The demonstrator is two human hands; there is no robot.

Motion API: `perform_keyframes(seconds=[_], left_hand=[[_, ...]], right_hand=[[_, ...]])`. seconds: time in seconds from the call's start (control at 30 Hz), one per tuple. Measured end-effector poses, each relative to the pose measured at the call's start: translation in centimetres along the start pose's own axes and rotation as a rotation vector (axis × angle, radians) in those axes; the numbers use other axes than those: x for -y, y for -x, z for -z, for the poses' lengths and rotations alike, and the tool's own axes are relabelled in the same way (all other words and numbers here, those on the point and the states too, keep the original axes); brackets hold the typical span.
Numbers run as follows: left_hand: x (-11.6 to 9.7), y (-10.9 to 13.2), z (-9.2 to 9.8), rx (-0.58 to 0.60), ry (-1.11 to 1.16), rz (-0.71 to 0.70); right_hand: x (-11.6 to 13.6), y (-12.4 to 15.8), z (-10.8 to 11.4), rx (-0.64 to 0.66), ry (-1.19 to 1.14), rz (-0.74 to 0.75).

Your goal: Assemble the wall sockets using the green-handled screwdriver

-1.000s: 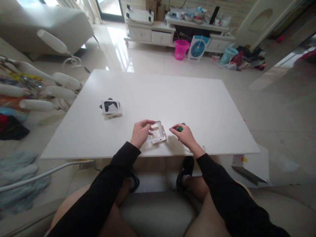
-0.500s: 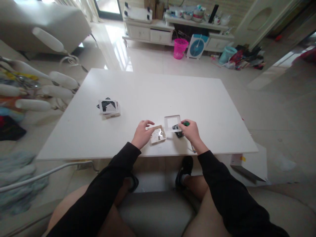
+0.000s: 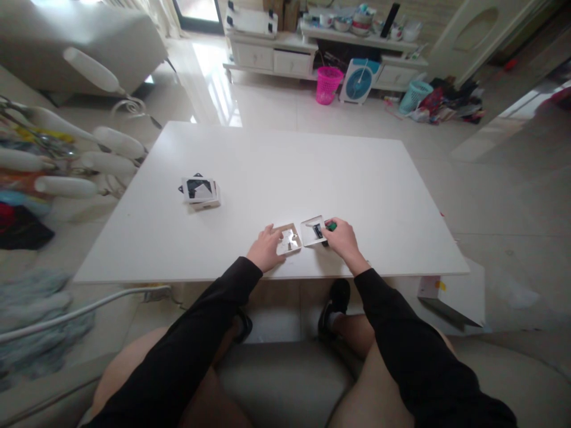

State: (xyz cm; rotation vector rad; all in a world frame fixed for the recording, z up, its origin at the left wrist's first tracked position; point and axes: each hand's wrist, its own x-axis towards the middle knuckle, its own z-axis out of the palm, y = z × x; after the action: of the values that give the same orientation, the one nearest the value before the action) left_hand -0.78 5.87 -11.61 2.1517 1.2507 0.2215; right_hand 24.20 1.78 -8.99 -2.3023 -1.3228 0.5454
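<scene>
A shallow square box (image 3: 294, 247) with cream walls lies on the table, with small parts inside that I cannot make out. My left hand (image 3: 265, 248) is closed on its left side, fingers at the far edge and thumb near the close one. Just right of the box, my right hand (image 3: 342, 239) pinches a white square frame (image 3: 307, 234) with a window in it, tilted up. A green handle (image 3: 331, 226), like a screwdriver's, is also tucked in that hand. A dark part (image 3: 317, 230) shows through the frame's window.
On the table's left stands a stack of similar white frames and boxes (image 3: 200, 191) with black pieces. The white table (image 3: 285, 166) ends close to my knees. Beyond it are a pink basket (image 3: 329, 86), a blue fan (image 3: 358, 81) and a low cabinet (image 3: 292, 62).
My left hand has come down onto the box and taken hold of its left side. My right hand has turned the white frame and brought it lower, close beside the box.
</scene>
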Motion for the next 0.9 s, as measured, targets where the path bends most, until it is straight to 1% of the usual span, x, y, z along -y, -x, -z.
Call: perform_keyframes(seconds=[0.1, 0.2, 0.27, 0.33, 0.43, 0.6, 0.77, 0.9], left_hand=[[-0.3, 0.1, 0.3, -0.028, -0.001, -0.039], [-0.8, 0.2, 0.7, -0.09, -0.006, -0.109], [-1.0, 0.2, 0.8, -0.128, -0.014, -0.122], [-1.1, 0.3, 0.8, -0.156, -0.015, -0.105], [-0.9, 0.2, 0.6, -0.19, -0.002, -0.083], [-0.8, 0.0, 0.1, -0.239, 0.028, -0.047], [-1.2, 0.3, -0.6, -0.278, 0.038, -0.041], [-1.2, 0.1, -1.1, -0.313, 0.054, -0.013]], right_hand=[[-0.1, 0.1, 0.2, 0.011, 0.039, 0.011], [0.0, 0.3, 0.4, 0.008, 0.054, 0.012], [0.3, 0.4, 0.4, 0.011, 0.046, 0.017], [0.6, 0.6, 0.2, 0.033, 0.031, 0.035], [1.3, 1.2, -0.3, 0.099, 0.031, 0.088], [2.1, 2.5, -1.5, 0.211, 0.098, 0.202], [2.2, 3.5, -2.5, 0.309, 0.173, 0.278], [2.2, 3.9, -3.0, 0.353, 0.206, 0.311]])
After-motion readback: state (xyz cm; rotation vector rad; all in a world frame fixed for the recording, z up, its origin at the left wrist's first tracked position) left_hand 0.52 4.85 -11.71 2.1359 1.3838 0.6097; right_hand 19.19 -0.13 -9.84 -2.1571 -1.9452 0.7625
